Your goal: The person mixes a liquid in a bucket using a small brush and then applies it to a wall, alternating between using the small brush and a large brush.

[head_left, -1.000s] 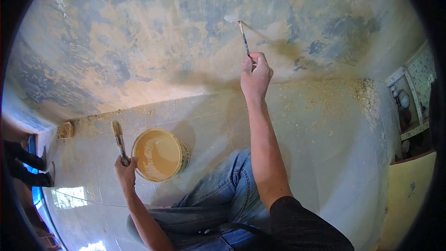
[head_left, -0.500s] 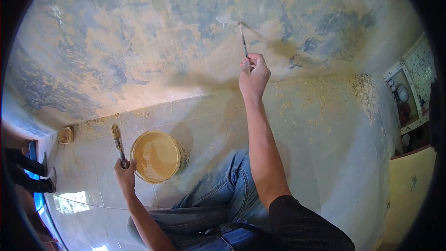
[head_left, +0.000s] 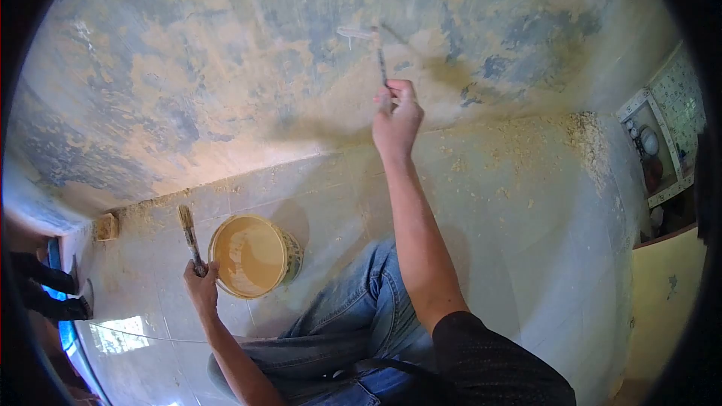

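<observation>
My right hand (head_left: 396,120) is raised to the mottled blue and tan wall (head_left: 226,83) and grips a thin brush (head_left: 380,60). The brush tip touches the wall at the end of a short pale stroke (head_left: 355,32). My left hand (head_left: 201,284) is low, near the floor, closed around the handle of a wider paintbrush (head_left: 188,234) that points up. Just right of it stands an open paint bucket (head_left: 252,256) with tan paint inside. My knee in blue jeans (head_left: 361,308) is beside the bucket.
The tiled floor (head_left: 511,210) is strewn with tan scrapings along the wall's foot. A small block (head_left: 106,227) lies at the left by the wall. Another person's dark legs (head_left: 41,289) show at the left edge. A shelf with items (head_left: 653,158) is at right.
My right hand and thin brush have slid left along the wall, lengthening the pale stroke. The left hand with the wide brush has hardly moved.
</observation>
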`<state>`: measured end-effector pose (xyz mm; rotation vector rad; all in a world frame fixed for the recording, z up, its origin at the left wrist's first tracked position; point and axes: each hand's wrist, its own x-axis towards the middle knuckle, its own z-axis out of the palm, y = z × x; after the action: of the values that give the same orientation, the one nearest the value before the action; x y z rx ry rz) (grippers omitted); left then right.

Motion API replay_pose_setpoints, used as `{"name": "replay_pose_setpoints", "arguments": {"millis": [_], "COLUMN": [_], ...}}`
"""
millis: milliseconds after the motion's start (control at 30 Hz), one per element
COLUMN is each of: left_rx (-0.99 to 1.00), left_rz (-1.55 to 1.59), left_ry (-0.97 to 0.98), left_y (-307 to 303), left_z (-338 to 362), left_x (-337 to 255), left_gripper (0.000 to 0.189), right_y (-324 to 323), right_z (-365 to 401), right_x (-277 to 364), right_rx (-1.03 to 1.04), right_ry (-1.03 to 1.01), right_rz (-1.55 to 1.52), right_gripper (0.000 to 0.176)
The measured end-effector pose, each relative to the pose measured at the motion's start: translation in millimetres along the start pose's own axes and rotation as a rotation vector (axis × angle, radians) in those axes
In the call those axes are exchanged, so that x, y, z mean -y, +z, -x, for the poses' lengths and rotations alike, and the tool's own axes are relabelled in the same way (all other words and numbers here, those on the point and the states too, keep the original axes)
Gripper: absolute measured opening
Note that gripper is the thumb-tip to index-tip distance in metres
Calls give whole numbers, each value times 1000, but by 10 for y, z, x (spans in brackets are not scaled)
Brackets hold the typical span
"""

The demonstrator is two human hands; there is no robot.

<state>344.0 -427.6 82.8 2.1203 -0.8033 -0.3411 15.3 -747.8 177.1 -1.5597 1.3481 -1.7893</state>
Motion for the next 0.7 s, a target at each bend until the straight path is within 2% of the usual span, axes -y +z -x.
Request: {"name": "replay_pose_setpoints", "arguments": {"millis": [33, 100, 167, 333, 367, 433, 467, 533, 700], "left_rx": [1, -33, -21, -7, -18, -29, -27, -31, -32], "left_rz": [-4, -38, -26, -23, -42, -66, -49, -34, -57], "left_ry": [1, -9, -3, 5, 19, 33, 19, 5, 20], "left_y": [-8, -3, 2, 5, 3, 9, 16, 13, 2], "left_z": [12, 49, 31, 4, 4, 8, 8, 27, 12], "left_x": [-26, -91, -35, -13, -10, -10, -12, -25, -2], "left_gripper": [28, 28, 28, 28, 28, 28, 28, 27, 30], "right_y": [59, 166, 203, -12, 3, 94, 139, 200, 147], "right_z": [27, 39, 38, 11, 7, 39, 70, 129, 73], "right_x": [13, 21, -140, -328, -316, -224, -173, -42, -404], "right_rx": [-2, 141, 133, -125, -122, -82, -83, 170, 7], "right_ry": [4, -45, -44, 198, 194, 47, 51, 31, 68], "right_rz": [0, 25, 53, 10, 12, -81, -83, 0, 23], "right_gripper": [10, 10, 10, 11, 11, 9, 9, 9, 12]}}
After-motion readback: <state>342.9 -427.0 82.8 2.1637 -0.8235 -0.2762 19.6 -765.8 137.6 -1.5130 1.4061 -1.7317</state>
